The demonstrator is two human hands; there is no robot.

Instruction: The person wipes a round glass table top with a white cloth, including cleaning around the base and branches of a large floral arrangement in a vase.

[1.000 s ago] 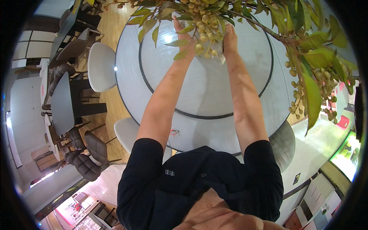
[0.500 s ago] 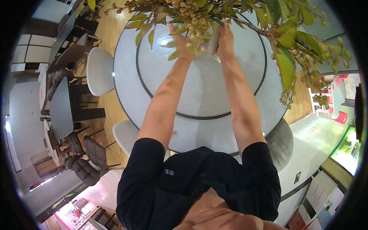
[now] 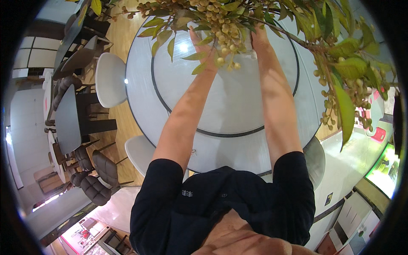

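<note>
Both my arms reach forward over a round table to the base of a leafy branch arrangement (image 3: 229, 38) bearing clusters of small yellow-green berries. My left hand (image 3: 205, 57) is at the left of the base, its fingers partly covered by leaves and berries. My right hand (image 3: 260, 41) is at the right side, fingers pointing away and their tips under foliage. Between the hands shows a bit of a pale, see-through vase (image 3: 248, 50), mostly hidden by the berries. The hands appear closed around it from both sides.
The vase stands over the round inner turntable (image 3: 229, 106) of the grey table (image 3: 221, 153). White chairs (image 3: 111, 80) stand at its left, a grey chair (image 3: 314, 161) at its right. Dark tables (image 3: 70, 123) and padded chairs (image 3: 95, 189) are farther left. A lit green tank-like panel (image 3: 384, 170) glows at right.
The branches have shifted, with the right-hand ones swinging right and nearer. My right hand has moved a little to the right, and the grey cylindrical piece beside it no longer shows.
</note>
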